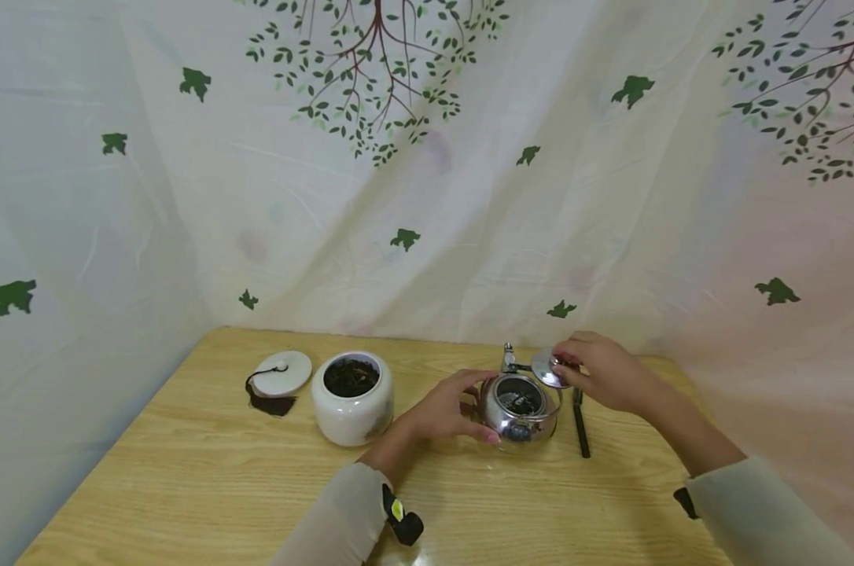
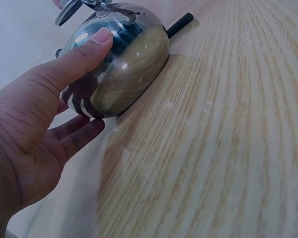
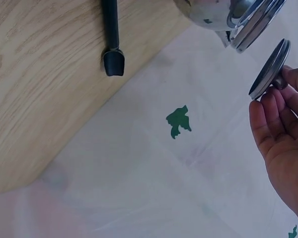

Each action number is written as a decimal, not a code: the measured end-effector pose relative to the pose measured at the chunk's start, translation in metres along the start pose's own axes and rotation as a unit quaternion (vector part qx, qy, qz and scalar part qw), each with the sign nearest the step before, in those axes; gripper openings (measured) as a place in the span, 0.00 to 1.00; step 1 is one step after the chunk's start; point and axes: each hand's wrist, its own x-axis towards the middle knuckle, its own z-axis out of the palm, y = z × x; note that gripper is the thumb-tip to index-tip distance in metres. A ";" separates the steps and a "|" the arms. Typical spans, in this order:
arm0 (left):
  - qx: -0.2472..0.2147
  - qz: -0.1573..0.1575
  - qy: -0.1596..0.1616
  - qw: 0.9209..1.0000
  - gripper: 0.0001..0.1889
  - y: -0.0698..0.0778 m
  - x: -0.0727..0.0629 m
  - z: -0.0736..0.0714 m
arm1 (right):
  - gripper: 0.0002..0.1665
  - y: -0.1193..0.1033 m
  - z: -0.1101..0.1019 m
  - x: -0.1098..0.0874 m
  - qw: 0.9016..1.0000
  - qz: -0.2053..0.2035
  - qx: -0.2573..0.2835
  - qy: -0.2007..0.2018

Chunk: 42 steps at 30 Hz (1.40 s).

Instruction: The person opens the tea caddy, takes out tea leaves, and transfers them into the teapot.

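A shiny steel teapot [image 1: 522, 432] stands uncovered on the table, with something dark and glinting inside its mouth. My left hand [image 1: 444, 407] grips its left side, thumb toward the front and fingers behind, as the left wrist view also shows around the round body [image 2: 134, 74]. Between thumb and fingers, my right hand [image 1: 604, 371] pinches the knob of the round metal teapot lid [image 1: 546, 369]. That lid [image 3: 270, 69] is tilted and apart from the pot's rim in the right wrist view. Just right of the teapot lies a black scoop [image 1: 580, 424].
Left of the teapot is a white jar [image 1: 349, 420] holding dark tea leaves [image 1: 351, 379]. Its white lid [image 1: 288, 375] with a dark tassel [image 1: 271, 404] lies farther left. A leaf-printed curtain [image 1: 314, 236] hangs behind the wooden table [image 1: 207, 472].
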 end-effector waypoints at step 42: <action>-0.010 -0.005 -0.010 1.000 0.52 0.001 0.000 -0.001 | 0.11 -0.025 0.045 0.012 0.997 -0.011 0.042 -0.062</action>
